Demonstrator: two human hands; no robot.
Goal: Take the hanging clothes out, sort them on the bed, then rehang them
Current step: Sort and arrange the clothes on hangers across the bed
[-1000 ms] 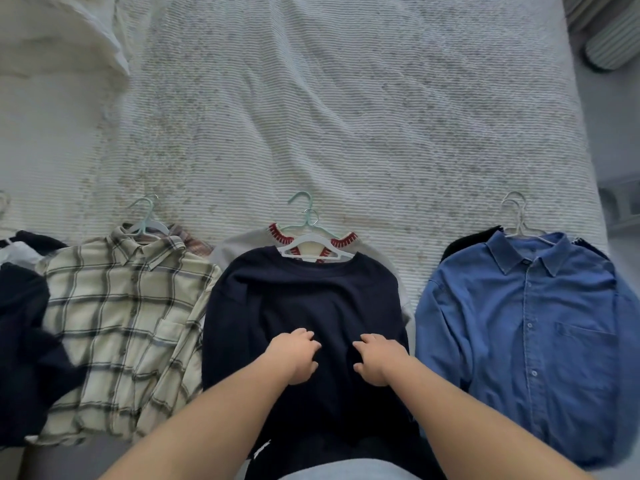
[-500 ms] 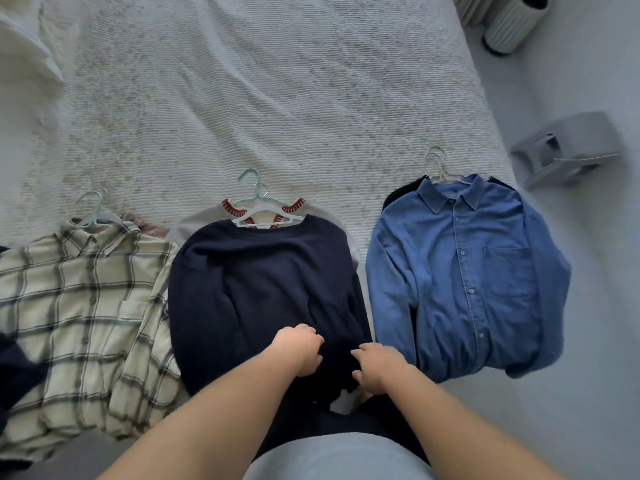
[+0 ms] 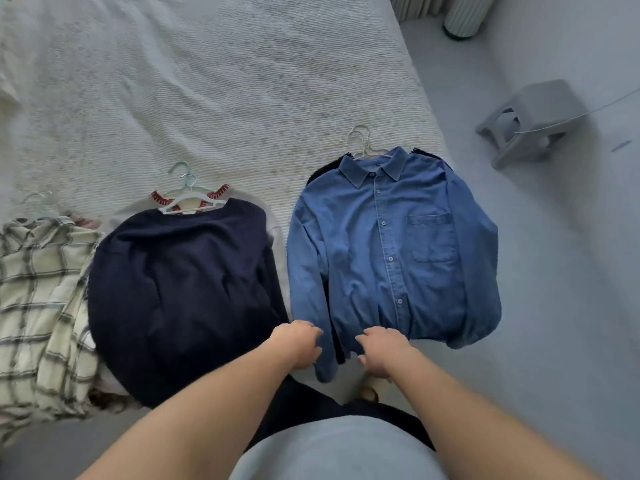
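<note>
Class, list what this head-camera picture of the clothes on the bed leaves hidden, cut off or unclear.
1. Plaid shirt: cut off by the left edge.
2. Garment under the navy sweater: only its red-trimmed collar shows.
3. Dark garment under the denim shirt: only its edges show.
4. Left hand and right hand: fingers curl under, so their grip on the denim hem is unclear.

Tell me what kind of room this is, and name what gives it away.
Most likely a bedroom at home. A wide bed with a textured white cover fills the view, shirts on hangers lie sorted along its edge, such as the denim shirt, and a small grey stool stands on the floor.
</note>
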